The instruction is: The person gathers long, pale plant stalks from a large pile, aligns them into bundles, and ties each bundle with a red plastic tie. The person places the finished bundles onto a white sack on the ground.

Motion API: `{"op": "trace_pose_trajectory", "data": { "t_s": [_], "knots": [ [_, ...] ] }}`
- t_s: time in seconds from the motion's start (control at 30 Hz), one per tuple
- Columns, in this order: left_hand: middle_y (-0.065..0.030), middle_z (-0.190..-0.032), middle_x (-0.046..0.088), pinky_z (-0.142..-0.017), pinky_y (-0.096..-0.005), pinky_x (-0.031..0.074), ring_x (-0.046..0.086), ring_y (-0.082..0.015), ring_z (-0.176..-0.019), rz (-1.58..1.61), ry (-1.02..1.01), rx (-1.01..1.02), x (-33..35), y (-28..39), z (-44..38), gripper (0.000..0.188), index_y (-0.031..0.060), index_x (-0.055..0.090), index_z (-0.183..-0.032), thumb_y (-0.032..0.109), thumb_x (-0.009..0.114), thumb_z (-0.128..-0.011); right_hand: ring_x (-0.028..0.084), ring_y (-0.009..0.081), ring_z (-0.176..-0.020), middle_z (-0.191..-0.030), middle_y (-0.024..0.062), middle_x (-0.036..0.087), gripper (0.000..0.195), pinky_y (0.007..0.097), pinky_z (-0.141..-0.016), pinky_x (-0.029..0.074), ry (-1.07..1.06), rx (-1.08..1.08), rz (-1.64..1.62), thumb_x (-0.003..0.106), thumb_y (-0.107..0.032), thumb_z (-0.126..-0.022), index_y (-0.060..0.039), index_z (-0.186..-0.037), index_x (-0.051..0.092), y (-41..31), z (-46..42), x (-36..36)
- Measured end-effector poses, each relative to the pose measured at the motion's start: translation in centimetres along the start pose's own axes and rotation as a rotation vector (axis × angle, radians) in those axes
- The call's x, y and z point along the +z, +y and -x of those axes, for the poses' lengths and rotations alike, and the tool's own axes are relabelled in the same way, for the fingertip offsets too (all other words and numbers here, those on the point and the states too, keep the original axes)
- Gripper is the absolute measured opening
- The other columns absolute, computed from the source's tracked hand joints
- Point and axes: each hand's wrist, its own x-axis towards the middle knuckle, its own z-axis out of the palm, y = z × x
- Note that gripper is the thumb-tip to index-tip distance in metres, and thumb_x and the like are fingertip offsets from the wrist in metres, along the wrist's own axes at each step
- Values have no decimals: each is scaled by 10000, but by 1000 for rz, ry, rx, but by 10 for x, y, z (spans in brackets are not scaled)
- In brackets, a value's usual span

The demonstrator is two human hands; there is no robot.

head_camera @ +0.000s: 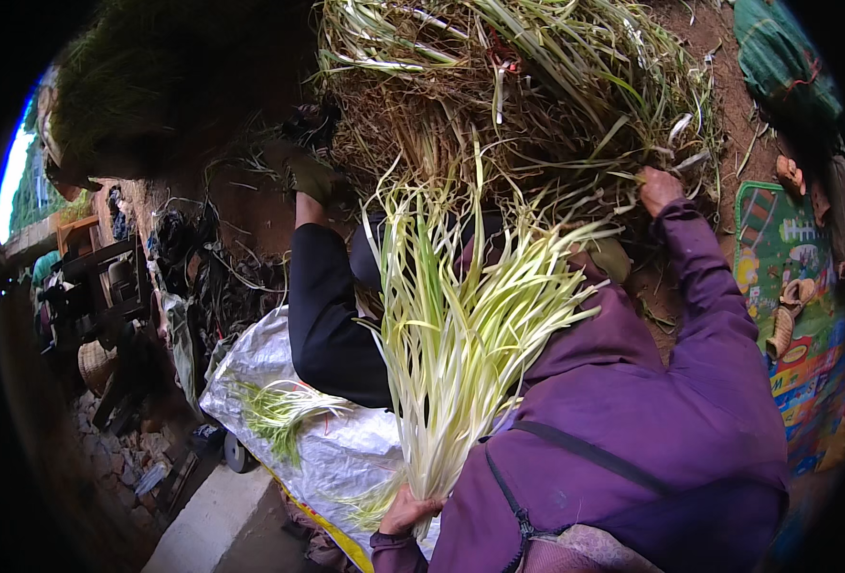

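My left hand [409,511] grips a thick bunch of pale yellow-green leafy stalks [451,344] by their white lower ends. The leaf tips fan upward across my lap, over the black trouser leg [333,322] and purple clothing. My right hand [660,190] reaches out to the right edge of a large heap of stalks [522,93] with brown, stringy roots or dry leaves. Its fingers are curled at some thin leaves there; whether they hold any is too small to tell.
A white woven plastic sheet [365,437] lies at lower left, bearing a small bundle of stalks [290,412]. A pale concrete block [211,519] borders it. A printed play mat [788,286] with sandals [789,315] lies at right, below a green sack [784,64]. Dark clutter [186,251] stands left.
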Motion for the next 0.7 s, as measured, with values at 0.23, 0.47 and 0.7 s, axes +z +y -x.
{"op": "trace_pose_trajectory", "data": {
  "t_s": [0.23, 0.47, 0.7],
  "knots": [
    [-45, -814, 703, -625, -294, 514, 639, -144, -671, -9, -35, -63, -31, 8, -3, 325, -12, 701, -1046, 80, 841, -768, 690, 282, -939, -1031, 162, 700, 251, 367, -796, 580, 3, -970, -533, 658, -165, -927, -59, -1151, 700, -17, 58, -77],
    [-35, -736, 689, -622, -294, 489, 624, -130, -659, -79, -8, -5, -26, 0, -4, 269, 2, 732, -906, 221, 853, -804, 647, 354, -1123, -1455, 158, 486, 960, 397, -749, 611, -159, -1308, -191, 724, -122, -690, -190, -1563, 330, -150, 69, -49],
    [-39, -750, 685, -620, -300, 481, 611, -128, -656, -14, -19, 3, -18, 6, -8, 254, -8, 720, -916, 187, 841, -806, 649, 268, -659, -714, 80, 585, 144, 389, -550, 525, 241, -1362, -226, 648, -124, -799, -31, -863, 558, -128, 75, -47]
  ]
}}
